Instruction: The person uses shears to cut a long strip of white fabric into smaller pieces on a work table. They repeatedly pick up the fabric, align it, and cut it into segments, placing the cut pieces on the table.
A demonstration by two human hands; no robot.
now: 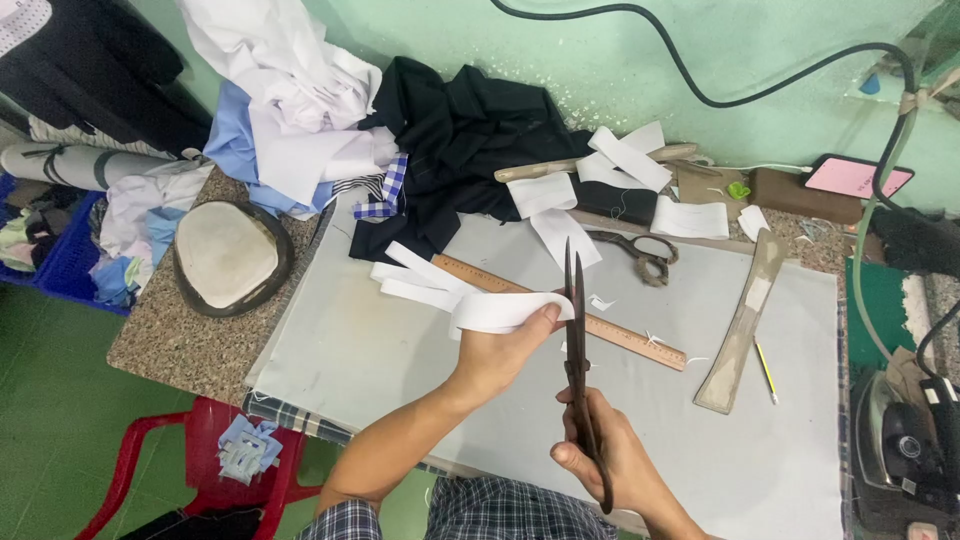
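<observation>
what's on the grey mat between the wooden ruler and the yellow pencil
In the head view, a long curved wooden pressing block lies between the wooden ruler and the yellow pencil, on the grey mat.

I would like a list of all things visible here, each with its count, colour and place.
white strip: one, white, in left hand
scissors: one, dark, in right hand
second scissors: one, dark, behind ruler
ruler: one, wooden, across grey mat
grey mat: one, grey, on table
black cloth: one pile, black, at wall
white cloths: one pile, white and blue, back left
pencil: one, yellow, right
iron: one, dark, far right
red chair: one, red, below table
left hand: holds strip
right hand: holds scissors
</observation>
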